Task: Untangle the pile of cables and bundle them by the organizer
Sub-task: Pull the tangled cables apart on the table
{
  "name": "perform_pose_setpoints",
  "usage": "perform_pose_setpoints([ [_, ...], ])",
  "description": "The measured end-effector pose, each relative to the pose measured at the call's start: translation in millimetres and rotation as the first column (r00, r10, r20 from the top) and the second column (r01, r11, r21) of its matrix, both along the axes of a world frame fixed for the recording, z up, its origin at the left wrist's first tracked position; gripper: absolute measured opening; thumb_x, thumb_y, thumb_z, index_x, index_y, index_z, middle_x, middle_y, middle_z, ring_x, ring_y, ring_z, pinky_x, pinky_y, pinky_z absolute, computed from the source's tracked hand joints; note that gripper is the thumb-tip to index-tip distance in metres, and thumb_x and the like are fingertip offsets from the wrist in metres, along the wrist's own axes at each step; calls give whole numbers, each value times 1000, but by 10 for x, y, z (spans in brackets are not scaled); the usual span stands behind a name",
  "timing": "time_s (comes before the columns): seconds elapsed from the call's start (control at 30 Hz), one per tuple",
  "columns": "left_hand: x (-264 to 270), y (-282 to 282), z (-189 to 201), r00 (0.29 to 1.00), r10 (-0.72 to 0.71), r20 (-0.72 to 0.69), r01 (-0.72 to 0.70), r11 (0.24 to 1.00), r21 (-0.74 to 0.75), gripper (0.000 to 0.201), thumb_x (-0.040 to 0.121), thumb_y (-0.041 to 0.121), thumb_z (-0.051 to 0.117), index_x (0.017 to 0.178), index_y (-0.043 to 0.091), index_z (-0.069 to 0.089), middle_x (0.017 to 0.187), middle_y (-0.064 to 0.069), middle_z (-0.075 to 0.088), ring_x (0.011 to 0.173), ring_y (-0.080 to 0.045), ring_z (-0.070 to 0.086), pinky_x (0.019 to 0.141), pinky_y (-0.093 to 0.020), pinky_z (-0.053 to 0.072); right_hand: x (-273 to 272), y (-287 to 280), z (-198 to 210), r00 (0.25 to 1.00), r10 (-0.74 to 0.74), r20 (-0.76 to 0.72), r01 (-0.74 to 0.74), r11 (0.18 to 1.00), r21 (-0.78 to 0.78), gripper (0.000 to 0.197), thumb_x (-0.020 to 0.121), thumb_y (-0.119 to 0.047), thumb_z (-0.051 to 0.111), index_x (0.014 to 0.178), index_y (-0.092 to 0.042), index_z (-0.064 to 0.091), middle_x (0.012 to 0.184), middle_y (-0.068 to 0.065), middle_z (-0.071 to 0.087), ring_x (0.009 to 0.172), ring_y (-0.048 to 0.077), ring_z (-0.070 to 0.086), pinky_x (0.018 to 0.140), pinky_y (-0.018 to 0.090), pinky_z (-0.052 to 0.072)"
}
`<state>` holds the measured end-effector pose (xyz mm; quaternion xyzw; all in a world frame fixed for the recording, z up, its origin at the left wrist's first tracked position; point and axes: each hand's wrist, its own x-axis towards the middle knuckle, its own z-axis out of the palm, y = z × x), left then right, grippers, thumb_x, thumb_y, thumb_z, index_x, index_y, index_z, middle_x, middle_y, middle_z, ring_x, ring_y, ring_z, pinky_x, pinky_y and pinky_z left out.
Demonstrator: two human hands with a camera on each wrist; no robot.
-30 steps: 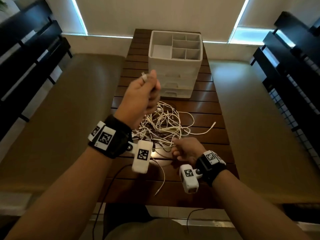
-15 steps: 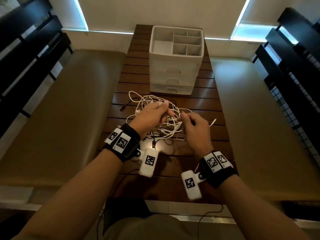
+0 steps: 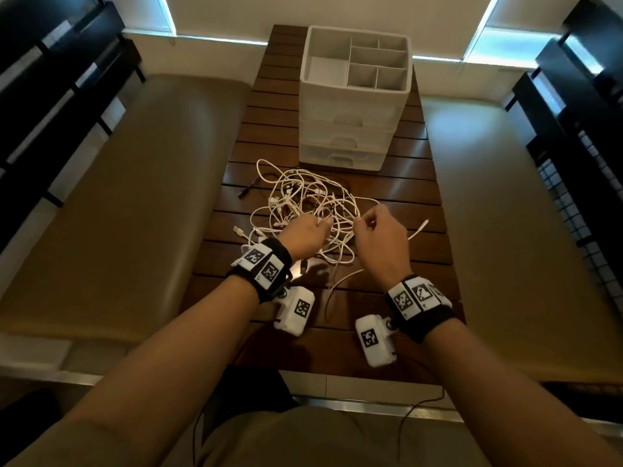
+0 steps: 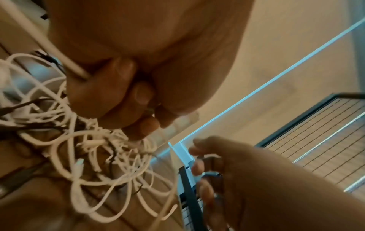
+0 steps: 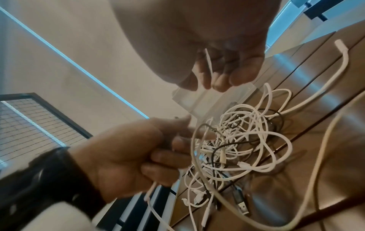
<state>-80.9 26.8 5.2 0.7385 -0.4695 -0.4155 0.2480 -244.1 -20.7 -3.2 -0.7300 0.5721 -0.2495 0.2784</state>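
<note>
Left hand and right hand, fingers curled, each grip white strands of the cable pile lying beneath and beyond the fingertips. Farther beyond stands the organizer, its visible top compartments holding nothing

Organizer at table's far end, cable pile before it, benches either side

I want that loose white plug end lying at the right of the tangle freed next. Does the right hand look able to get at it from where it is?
Probably yes. The white plug end lies alone on bare wooden slats just beside the right hand, nothing over it; but that hand already pinches a white cable, so it would likely have to let go first.
</note>
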Motion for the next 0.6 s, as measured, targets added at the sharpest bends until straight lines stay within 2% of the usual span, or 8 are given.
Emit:
perform_pose_setpoints([
  [0.03,-28,-8,-71,1000,-28,-7,28,998,63,56,112,39,42,104,-8,70,81,-19,65,68,-31,60,65,-34,48,26,-50,-42,1000,15,-26,-13,998,55,23,99,-38,57,90,-18,60,85,1,67,82,23,64,71,37,49],
  [0.13,-87,-13,-147,993,-108,-50,114,982,152,43,111,33,47,96,0,69,68,-7,54,46,-13,43,45,-22,34,129,-113,-100,989,114,-98,-80,951,298,42,99,-48,58,76,-13,62,77,6,69,81,27,65,74,38,50],
  [0.2,-88,-8,-129,987,-148,-63,155,981,114,37,111,24,49,85,4,68,65,-3,53,37,-5,41,40,-18,32,185,-136,-105,988,151,-36,-121,896,427,46,100,-45,61,68,-12,63,68,8,68,65,23,64,65,36,50],
  [0.27,-67,29,-70,981,-177,-80,181,982,45,37,111,20,49,80,9,66,60,4,53,36,0,40,43,-19,34,241,-170,-88,989,116,97,-149,852,502,35,99,-28,64,68,-13,67,64,8,66,55,21,60,52,33,49],
  [0.37,14,106,-64,972,-234,-14,233,971,-56,40,112,31,48,88,10,73,58,7,53,49,-7,47,53,-31,42,281,-321,-5,985,69,160,-122,927,354,26,95,-21,67,70,-15,71,63,2,64,57,16,56,56,37,48],
  [0.47,82,137,-78,970,-232,65,239,963,-123,39,111,37,49,94,13,74,78,-11,65,70,-23,61,65,-36,48,276,-402,214,989,94,111,-105,990,97,24,97,-34,67,83,-17,77,74,-1,69,66,10,61,61,26,43],
  [0.53,94,133,-65,975,-212,67,221,958,-182,35,111,35,49,91,17,71,82,-4,66,74,-20,63,69,-35,49,262,-402,372,986,115,119,-111,993,-38,26,98,-37,66,81,-21,78,73,-8,68,68,1,61,61,13,38],
  [0.6,81,122,-80,979,-201,40,205,955,-217,36,110,36,50,91,15,72,82,2,65,74,-21,63,69,-36,51,272,-380,537,973,134,189,-109,985,-134,31,99,-37,65,73,-22,74,63,-10,62,62,2,57,61,14,37],
])
